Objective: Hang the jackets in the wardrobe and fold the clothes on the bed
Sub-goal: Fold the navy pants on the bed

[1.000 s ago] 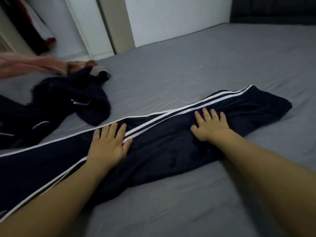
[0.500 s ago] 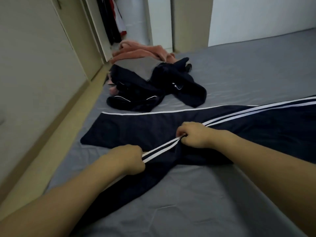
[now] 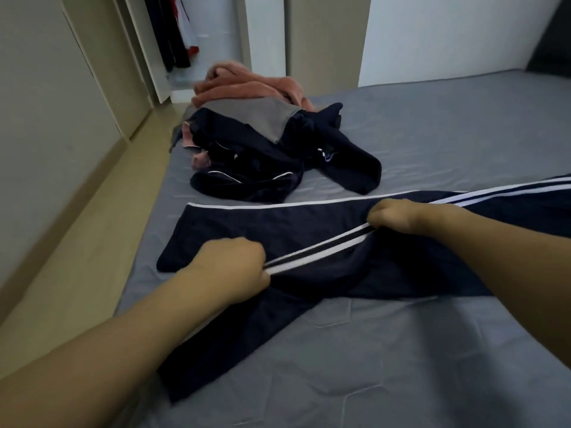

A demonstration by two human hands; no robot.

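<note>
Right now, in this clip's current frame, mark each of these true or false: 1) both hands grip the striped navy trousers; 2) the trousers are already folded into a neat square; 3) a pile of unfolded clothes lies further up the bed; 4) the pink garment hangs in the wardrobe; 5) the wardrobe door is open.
1) True: the left hand and right hand both pinch the navy trousers along the white stripes.
2) False: they lie stretched out long across the bed.
3) True: the pile of clothes lies beyond the trousers.
4) False: the pink garment lies on the bed, at the pile's far side.
5) True: the wardrobe shows hanging clothes.
</note>
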